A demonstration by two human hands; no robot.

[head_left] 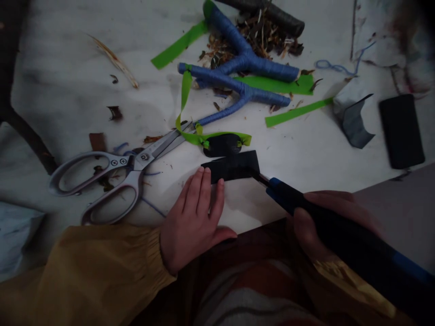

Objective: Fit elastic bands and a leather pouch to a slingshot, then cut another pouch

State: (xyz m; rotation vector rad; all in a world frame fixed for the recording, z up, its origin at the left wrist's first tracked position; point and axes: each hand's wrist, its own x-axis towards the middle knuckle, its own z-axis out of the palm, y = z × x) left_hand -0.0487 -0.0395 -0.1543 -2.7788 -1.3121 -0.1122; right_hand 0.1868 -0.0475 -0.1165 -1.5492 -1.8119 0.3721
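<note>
My left hand point(195, 217) lies flat on the white table point(68, 90), fingers stretched out, fingertips pressing the left edge of a black rectangular piece point(234, 166). My right hand point(326, 222) is wrapped round the thick black and blue handle of a tool point(306, 203), whose thin metal tip meets the black piece's right corner. Just beyond lies a black oval patch point(222, 145) tied to green bands point(190, 108). Two forked sticks wrapped in blue cord point(244, 68) lie further back.
Large grey-handled scissors point(112, 176) lie left of my left hand. Green strips point(295, 112), bark shavings point(261, 36) and a dark stick point(272, 13) lie at the back. A black phone-like slab point(401, 131) and a grey folded piece point(355, 120) sit right.
</note>
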